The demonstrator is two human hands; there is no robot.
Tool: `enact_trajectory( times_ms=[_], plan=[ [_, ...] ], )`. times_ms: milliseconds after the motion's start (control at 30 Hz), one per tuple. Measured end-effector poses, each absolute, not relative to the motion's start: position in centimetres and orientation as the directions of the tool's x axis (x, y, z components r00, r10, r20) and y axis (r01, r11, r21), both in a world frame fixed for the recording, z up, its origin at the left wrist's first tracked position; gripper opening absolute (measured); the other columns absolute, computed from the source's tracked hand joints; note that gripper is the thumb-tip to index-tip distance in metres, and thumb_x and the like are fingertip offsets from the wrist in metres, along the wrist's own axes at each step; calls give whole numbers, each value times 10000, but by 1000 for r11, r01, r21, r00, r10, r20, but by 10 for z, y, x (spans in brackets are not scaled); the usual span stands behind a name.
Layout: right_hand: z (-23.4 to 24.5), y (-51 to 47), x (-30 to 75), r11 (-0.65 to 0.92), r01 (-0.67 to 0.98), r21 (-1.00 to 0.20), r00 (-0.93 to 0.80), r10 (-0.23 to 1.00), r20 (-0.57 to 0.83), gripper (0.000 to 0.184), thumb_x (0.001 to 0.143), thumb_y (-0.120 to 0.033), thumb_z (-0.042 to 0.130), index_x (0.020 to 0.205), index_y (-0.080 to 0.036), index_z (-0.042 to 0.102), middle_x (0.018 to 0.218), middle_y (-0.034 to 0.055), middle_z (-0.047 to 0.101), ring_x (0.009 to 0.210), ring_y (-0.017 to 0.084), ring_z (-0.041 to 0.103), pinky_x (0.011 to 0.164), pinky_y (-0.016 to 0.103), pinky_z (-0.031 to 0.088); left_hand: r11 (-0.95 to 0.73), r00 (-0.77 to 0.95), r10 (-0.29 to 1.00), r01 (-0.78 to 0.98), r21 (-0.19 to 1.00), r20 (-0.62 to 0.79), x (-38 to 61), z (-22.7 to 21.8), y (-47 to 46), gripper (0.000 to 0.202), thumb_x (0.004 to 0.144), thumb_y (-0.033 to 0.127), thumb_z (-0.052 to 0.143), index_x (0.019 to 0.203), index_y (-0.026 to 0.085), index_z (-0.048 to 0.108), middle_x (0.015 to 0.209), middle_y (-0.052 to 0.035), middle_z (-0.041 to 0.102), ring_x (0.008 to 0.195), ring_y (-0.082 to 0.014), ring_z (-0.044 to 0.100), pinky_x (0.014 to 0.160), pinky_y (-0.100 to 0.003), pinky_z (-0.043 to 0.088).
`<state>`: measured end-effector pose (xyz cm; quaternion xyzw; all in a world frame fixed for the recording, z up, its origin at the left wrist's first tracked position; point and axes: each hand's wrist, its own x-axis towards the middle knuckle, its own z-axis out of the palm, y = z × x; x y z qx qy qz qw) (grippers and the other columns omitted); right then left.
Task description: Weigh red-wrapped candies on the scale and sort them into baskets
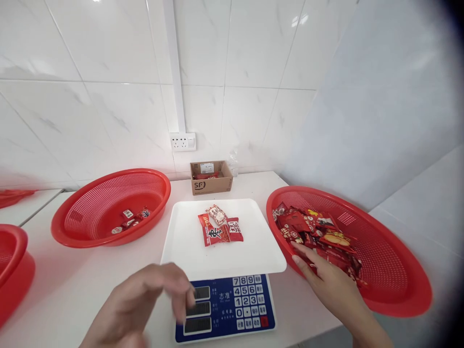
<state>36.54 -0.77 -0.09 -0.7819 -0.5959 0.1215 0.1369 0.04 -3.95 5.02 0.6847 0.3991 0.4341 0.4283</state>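
Note:
A white-topped digital scale (pixel 224 263) stands in front of me. On its plate lie a red snack packet (pixel 209 234), a smaller red packet (pixel 235 229) and a pale patterned packet (pixel 216 214), close together. My left hand (pixel 141 299), slightly blurred, hovers by the displays of the blue panel (pixel 226 309); its fingers bend loosely, with nothing visible in them. At the near rim of the right red basket (pixel 384 256), my right hand (pixel 326 280) reaches over with fingers extended beside a heap of red packets (pixel 319 232). No packet shows in its grasp.
Another red basket (pixel 83 208) with several small packets stands at left. Part of a further red basket (pixel 12 275) shows at the left edge. Behind the scale, a cardboard box (pixel 217 185) holds red packets near the tiled wall (pixel 203 111) with a socket (pixel 183 141).

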Motion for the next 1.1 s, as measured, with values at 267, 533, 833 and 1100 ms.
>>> enact_trajectory(
  times_ms=[267,533,833,1100],
  plan=[
    [-1,-7,366,-260,898,-355,273,962,-14,497,878,-528,319,1257,-313,560,1210,20,643,1041,271,631,770,396,520,-349,319,934,712,609,163,19,49,20,244,879,421,447,997,280,607,1042,-33,636,930,-205,610,593,-261,525],
    [-3,-7,366,-250,901,-354,261,965,-20,512,882,-527,300,1258,-296,558,1207,26,644,1071,278,613,805,411,501,-529,521,840,724,444,150,73,42,84,430,892,467,415,1240,231,504,1370,-103,459,1319,-280,339,1068,-482,315],
    [0,-10,360,-266,899,-348,285,959,3,501,894,-515,273,1255,-310,555,1200,24,649,1062,275,616,799,399,498,-508,535,845,812,286,-19,112,18,103,559,851,568,390,1286,226,467,1451,-126,372,1379,-359,197,1072,-639,128],
    [-6,-7,369,-246,920,-304,254,967,-13,520,875,-535,294,1248,-301,572,1211,38,641,1034,287,635,763,406,528,-578,614,788,764,286,-46,89,23,104,555,872,509,386,1347,221,392,1460,-92,374,1387,-280,221,1121,-560,87]
  ],
)
